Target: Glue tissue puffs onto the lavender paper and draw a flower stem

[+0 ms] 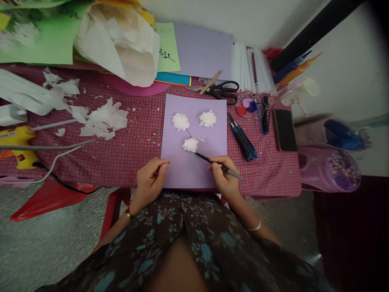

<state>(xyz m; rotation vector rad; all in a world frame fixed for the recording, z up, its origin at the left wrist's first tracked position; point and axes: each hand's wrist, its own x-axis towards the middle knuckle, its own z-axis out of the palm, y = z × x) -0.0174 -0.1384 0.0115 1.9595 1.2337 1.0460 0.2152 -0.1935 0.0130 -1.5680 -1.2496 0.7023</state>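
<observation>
A sheet of purple paper (179,170) lies in front of me, bearing three white paper flowers: one at upper left (180,121), another at upper right (208,119) and a lower one (190,144). A thin dark line runs between the upper left and lower flowers. My right hand (225,176) grips a black pen (203,157), its tip at the lower flower's bottom edge. At the sheet's left edge rests my left hand (151,178), fingers curled and closed; whatever they may hold is hidden.
Right of the sheet lie a utility knife (243,138), a black marker (266,115) and a phone (285,129). Scissors (223,90) sit behind it. White paper scraps (105,119) and a yellow glue gun (22,148) with cords occupy the left. A pink bottle (322,168) stands far right.
</observation>
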